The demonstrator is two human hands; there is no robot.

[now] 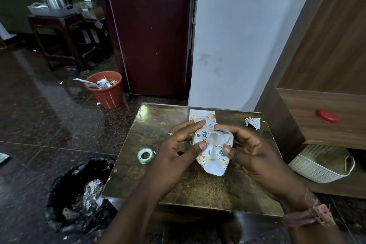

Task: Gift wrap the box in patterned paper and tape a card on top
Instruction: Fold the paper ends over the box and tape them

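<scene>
The one box (213,147) is mostly hidden under patterned paper (206,157) and gripped above the table (150,180) between the left hand (178,150) and right hand (251,150), thumbs pinching its open end, with one half-covered card (202,117) beyond the fingertips and one tape roll (145,156) left of the grip.

We hold the box (213,148) over the middle of the table (158,184), left hand (178,144) on its left side, right hand (249,148) on its right. Behind the box the card (202,115) lies at the table's far edge, a paper scrap (253,122) to its right. The tape roll (145,156) sits left of our left hand. On the floor, a bin (106,89) stands beyond the table's far left corner, a bag (79,194) at its near left, a basket (320,164) to its right.
</scene>
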